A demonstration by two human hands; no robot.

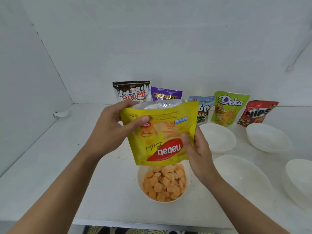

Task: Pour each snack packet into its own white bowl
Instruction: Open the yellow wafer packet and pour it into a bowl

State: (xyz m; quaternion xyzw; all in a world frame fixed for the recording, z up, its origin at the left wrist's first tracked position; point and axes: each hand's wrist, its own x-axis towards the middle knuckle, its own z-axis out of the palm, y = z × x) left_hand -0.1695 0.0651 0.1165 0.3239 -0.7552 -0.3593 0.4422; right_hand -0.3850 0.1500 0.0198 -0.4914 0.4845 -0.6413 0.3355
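Two-handed, holding the yellow nabati packet (160,137) upside down at frame centre, just above the white bowl (140,176) at lower centre, heaped with orange snack pieces (163,183). Pinching the packet's left edge with the left hand (109,130), thumb across the front; gripping its right edge with the right hand (199,152), thumb on the front. Facing four more white bowls (217,137) (268,137) (243,174) (300,176) at frame right and, along the back, standing packets: Soomi (131,92), Mum's Bake (166,94), a blue one (202,108), Deka (228,108), Nips (256,114).

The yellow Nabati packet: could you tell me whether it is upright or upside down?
Upside down: the packet shows its logo inverted, above the filled bowl.
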